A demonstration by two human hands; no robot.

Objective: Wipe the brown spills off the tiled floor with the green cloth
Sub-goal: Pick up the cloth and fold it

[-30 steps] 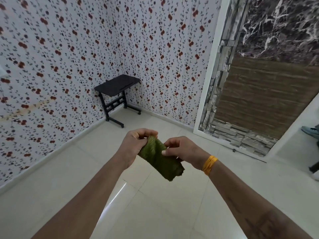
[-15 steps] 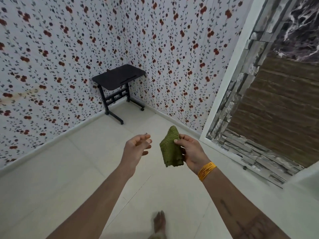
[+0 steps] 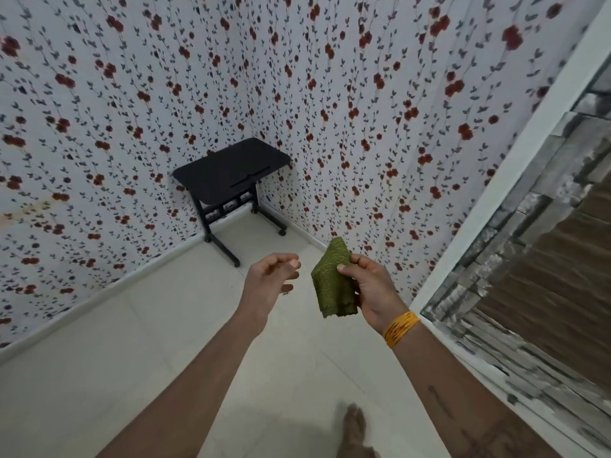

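Still prep stage: green cloth (image 3: 334,282) pinched folded in the right hand (image 3: 370,289), left hand (image 3: 269,279) beside it loosely curled, empty. No spills seen on the tiled floor (image 3: 165,325) below; they'd need locating next.

Setting: room in a home, corner view. Walls carry floral wallpaper (image 3: 330,94), red blossoms on white. Floor (image 3: 99,375) of pale glossy tiles with white skirting. Small black wheeled side table (image 3: 231,170) in the corner, beyond the fingers. Faux stone-and-wood wall panel (image 3: 545,259) right of the fingers. Bare foot (image 3: 353,428) on the tiles.
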